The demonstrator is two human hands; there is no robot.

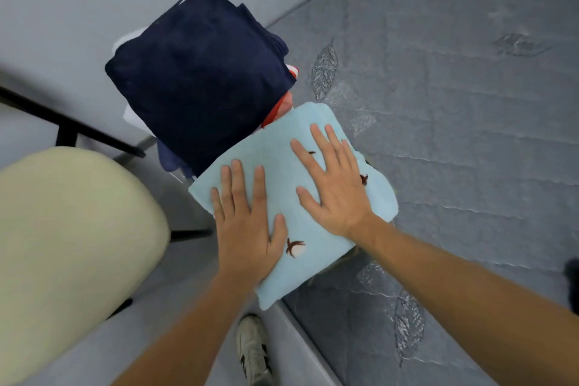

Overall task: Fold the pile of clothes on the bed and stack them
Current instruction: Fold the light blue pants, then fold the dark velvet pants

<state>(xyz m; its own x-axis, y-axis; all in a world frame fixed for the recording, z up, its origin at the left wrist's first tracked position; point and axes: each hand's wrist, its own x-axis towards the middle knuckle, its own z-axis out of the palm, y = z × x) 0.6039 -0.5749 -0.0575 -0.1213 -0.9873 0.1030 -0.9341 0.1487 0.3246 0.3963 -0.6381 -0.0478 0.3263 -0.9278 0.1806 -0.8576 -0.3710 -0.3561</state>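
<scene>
Both hands flat on a folded light-blue cloth [313, 197] at the near edge of the bed [454, 135]. Left hand [247, 229] palm down on the cloth's left part, fingers [238, 185] straight and slightly spread, thumb out toward a small brown print; holding nothing, only pressing. Right hand [336, 188] palm down on the cloth's right part, fingers straight and spread wide, likewise gripping nothing. Bare forearms coming in from the lower edge of the view.

Cloth folded into a rough rectangle, lying askew, with one corner hanging past the bed's edge over the floor [194, 307]. Small dark brown motifs scattered on it, one just beside the left thumb, one by the right hand's outer edge, one partly hidden under the right fingers.

Just beyond the cloth, touching or nearly touching its far corner: a stack [200, 78] of folded clothes, topped by a navy garment. White fabric peeking out at the stack's left side, a strip of red and white at its right, more navy below. Cannot tell how many pieces in all.

Bed surface grey, quilted, with leaf patterns, stretching away to the right. Left of the bed: a chair [72, 247] with a cream cushion and black frame. Near the bottom, a white shoe [253, 351] on the floor. Pale wall behind the stack.
</scene>
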